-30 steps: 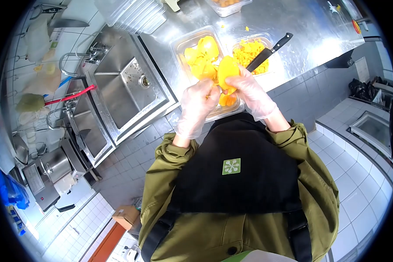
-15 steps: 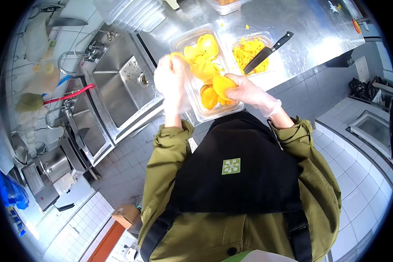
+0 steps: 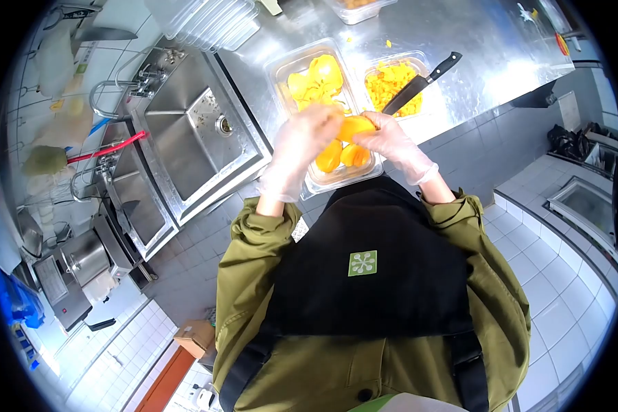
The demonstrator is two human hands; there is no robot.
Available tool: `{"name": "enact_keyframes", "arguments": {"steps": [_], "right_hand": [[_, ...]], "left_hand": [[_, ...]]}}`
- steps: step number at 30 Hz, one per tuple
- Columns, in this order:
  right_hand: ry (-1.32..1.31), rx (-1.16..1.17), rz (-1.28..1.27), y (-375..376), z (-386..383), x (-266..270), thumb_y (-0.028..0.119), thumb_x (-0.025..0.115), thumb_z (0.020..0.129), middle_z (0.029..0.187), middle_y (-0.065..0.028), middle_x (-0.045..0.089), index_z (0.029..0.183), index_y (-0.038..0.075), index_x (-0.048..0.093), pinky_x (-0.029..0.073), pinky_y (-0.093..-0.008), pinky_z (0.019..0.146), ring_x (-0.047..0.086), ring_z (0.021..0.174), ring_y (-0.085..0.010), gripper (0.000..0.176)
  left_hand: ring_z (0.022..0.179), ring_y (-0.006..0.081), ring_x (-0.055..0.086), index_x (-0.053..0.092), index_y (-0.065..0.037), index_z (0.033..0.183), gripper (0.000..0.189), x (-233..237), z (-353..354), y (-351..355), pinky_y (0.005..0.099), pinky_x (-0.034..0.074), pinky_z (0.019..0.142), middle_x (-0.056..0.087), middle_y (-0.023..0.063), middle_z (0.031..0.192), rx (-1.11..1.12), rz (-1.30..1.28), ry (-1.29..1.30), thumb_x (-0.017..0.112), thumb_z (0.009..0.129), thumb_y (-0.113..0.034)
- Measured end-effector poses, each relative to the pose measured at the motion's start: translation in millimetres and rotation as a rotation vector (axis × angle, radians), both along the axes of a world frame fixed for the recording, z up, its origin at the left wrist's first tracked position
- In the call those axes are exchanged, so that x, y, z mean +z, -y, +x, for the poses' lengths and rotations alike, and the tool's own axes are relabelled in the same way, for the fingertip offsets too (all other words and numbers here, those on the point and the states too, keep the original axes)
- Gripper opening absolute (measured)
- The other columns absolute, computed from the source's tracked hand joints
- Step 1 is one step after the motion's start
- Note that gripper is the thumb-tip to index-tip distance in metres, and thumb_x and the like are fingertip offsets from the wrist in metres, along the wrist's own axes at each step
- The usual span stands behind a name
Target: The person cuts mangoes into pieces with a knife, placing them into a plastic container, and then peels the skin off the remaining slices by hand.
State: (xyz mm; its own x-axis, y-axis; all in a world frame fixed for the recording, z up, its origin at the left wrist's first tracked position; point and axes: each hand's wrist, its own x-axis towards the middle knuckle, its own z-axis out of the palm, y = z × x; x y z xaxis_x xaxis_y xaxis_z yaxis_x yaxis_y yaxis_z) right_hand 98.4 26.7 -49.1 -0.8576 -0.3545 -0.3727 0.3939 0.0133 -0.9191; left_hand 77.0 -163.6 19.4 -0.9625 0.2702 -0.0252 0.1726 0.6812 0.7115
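Observation:
My right hand [image 3: 391, 141], in a clear glove, grips an orange-yellow fruit piece [image 3: 356, 128] that looks like mango. Also gloved, my left hand [image 3: 302, 141] has its curled, slightly blurred fingers right at the left end of that piece; what they pinch is hidden. Below both hands is a long clear plastic container [image 3: 278, 72]. Thin yellow peel-like pieces [image 3: 323, 72] fill its far part, and smooth orange pieces [image 3: 329, 156] lie at its near end. To the right, a smaller clear tub [image 3: 424, 63] holds orange dice [image 3: 389, 82]. A black-handled knife [image 3: 419, 84] rests across that tub.
The steel counter [image 3: 474, 34] carries stacked clear containers [image 3: 213, 24] at the back left and another filled tub [image 3: 358, 10] at the back. On the left is a steel sink [image 3: 185, 144] with faucets [image 3: 144, 82] and a red hose [image 3: 113, 147].
My left hand has moved right and down from the container's left edge to the fruit piece. My right hand still holds the piece, now turned more level and slightly higher.

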Motion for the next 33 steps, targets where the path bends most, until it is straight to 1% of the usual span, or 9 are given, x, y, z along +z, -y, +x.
{"name": "enact_keyframes", "arguments": {"steps": [3, 9, 12, 15, 17, 21, 24, 30, 33], "right_hand": [[-0.108, -0.004, 0.122, 0, -2, 8, 0.018, 0.061, 0.082, 0.106, -0.0100, 0.056, 0.117, -0.004, 0.048, 0.043, -0.0269, 0.083, 0.051, 0.098, -0.0149, 0.044], [0.071, -0.391, -0.490, 26, 8, 23, 0.018, 0.058, 0.085, 0.103, -0.0060, 0.055, 0.117, 0.000, 0.049, 0.043, -0.0263, 0.083, 0.051, 0.097, -0.0123, 0.037], [0.101, -0.444, -0.466, 31, 10, 24, 0.017, 0.057, 0.086, 0.102, -0.0050, 0.055, 0.115, 0.001, 0.050, 0.043, -0.0258, 0.082, 0.051, 0.096, -0.0116, 0.034], [0.060, -0.416, -0.415, 26, 13, 30, 0.018, 0.057, 0.085, 0.099, -0.0050, 0.055, 0.114, 0.002, 0.050, 0.044, -0.0260, 0.080, 0.052, 0.093, -0.0117, 0.033], [-0.101, -0.272, -0.197, 20, 15, 28, 0.018, 0.057, 0.085, 0.097, -0.0049, 0.056, 0.112, 0.002, 0.051, 0.044, -0.0266, 0.078, 0.052, 0.091, -0.0118, 0.032], [-0.314, 0.009, 0.007, 12, 12, 34, 0.017, 0.058, 0.082, 0.092, -0.0083, 0.059, 0.109, 0.002, 0.053, 0.047, -0.0293, 0.074, 0.056, 0.086, -0.0154, 0.031], [-0.374, 0.102, 0.253, 12, 10, 39, 0.015, 0.060, 0.078, 0.089, -0.0130, 0.061, 0.106, 0.001, 0.055, 0.048, -0.0318, 0.072, 0.059, 0.082, -0.0216, 0.031], [-0.442, 0.200, 0.393, 8, 9, 53, 0.013, 0.061, 0.074, 0.089, -0.0189, 0.062, 0.109, 0.000, 0.056, 0.049, -0.0342, 0.074, 0.061, 0.083, -0.0293, 0.037], [-0.563, 0.162, 0.346, 8, 8, 51, 0.009, 0.058, 0.073, 0.081, -0.0178, 0.058, 0.098, -0.001, 0.054, 0.047, -0.0329, 0.070, 0.059, 0.075, -0.0269, 0.027]], "left_hand": [[0.077, 0.0276, 0.063, 0.065, -0.007, 0.094, 0.019, 3, 11, -1, 0.0325, 0.049, 0.068, 0.065, 0.0121, 0.085, -0.022, -0.041, 0.034, 0.056, 0.083, -0.020], [0.068, 0.0285, 0.063, 0.064, -0.007, 0.086, 0.016, -10, 35, -11, 0.0339, 0.048, 0.061, 0.063, 0.0115, 0.074, 0.082, 0.001, 0.084, 0.058, 0.081, -0.021], [0.068, 0.0294, 0.062, 0.063, -0.007, 0.083, 0.016, -11, 40, -16, 0.0349, 0.048, 0.061, 0.062, 0.0120, 0.073, 0.100, 0.001, 0.059, 0.057, 0.080, -0.021], [0.069, 0.0301, 0.062, 0.063, -0.007, 0.084, 0.016, 2, 37, -10, 0.0351, 0.047, 0.062, 0.062, 0.0130, 0.075, 0.014, -0.008, 0.121, 0.056, 0.080, -0.020], [0.071, 0.0299, 0.062, 0.064, -0.007, 0.086, 0.016, 4, 29, -1, 0.0344, 0.048, 0.064, 0.063, 0.0131, 0.078, -0.058, -0.010, 0.187, 0.055, 0.081, -0.020], [0.076, 0.0274, 0.064, 0.066, -0.008, 0.095, 0.020, 23, 16, -4, 0.0309, 0.049, 0.067, 0.064, 0.0122, 0.084, 0.069, 0.125, 0.086, 0.058, 0.080, -0.020], [0.073, 0.0268, 0.064, 0.066, -0.007, 0.093, 0.020, 31, 13, -6, 0.0306, 0.049, 0.065, 0.064, 0.0140, 0.082, -0.016, -0.020, 0.049, 0.061, 0.077, -0.016], [0.069, 0.0254, 0.063, 0.066, -0.006, 0.093, 0.021, 27, 11, -5, 0.0301, 0.048, 0.064, 0.064, 0.0149, 0.080, -0.105, -0.070, 0.140, 0.061, 0.074, -0.013], [0.071, 0.0242, 0.063, 0.066, -0.009, 0.095, 0.022, 21, 13, -5, 0.0315, 0.048, 0.065, 0.064, 0.0127, 0.079, -0.031, 0.027, 0.248, 0.060, 0.075, -0.015]]}}
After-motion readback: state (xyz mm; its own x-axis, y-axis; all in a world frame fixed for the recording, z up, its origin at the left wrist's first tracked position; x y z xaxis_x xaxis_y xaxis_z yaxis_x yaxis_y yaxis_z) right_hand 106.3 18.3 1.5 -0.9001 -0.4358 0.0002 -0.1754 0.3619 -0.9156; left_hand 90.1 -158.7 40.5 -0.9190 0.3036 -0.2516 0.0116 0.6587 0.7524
